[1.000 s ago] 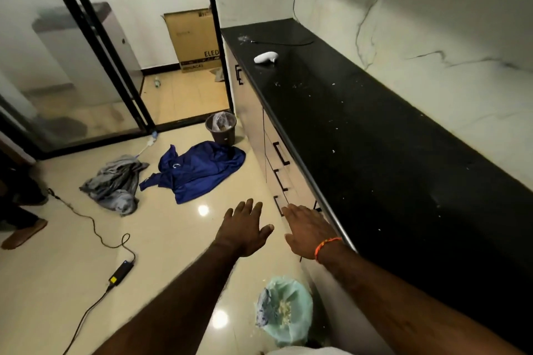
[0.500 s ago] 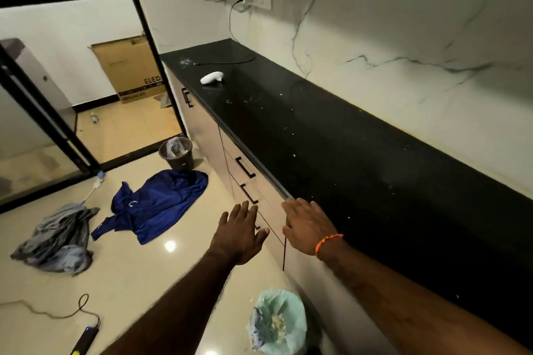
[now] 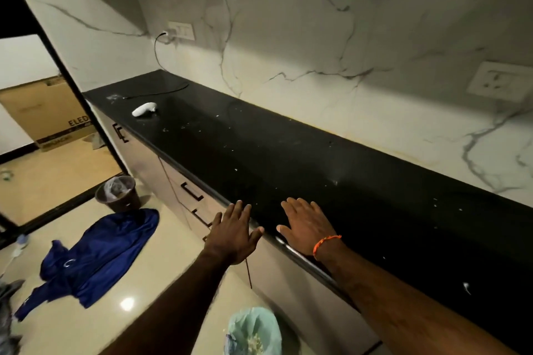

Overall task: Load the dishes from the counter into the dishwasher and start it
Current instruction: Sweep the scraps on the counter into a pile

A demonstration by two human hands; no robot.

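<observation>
Head view: two hands, left (image 3: 232,232) and right (image 3: 307,226), fingers spread flat, over one black counter (image 3: 288,158)

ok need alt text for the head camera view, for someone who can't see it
Two bare hands, left hand and right hand, reach open over the front edge of a black counter. A small white object lies at its far end; a blue garment lies on the floor.

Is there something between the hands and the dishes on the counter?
No dishes are visible on the counter, only a small white object and a cable at its far end. Both the left hand and right hand are open and empty.
</observation>
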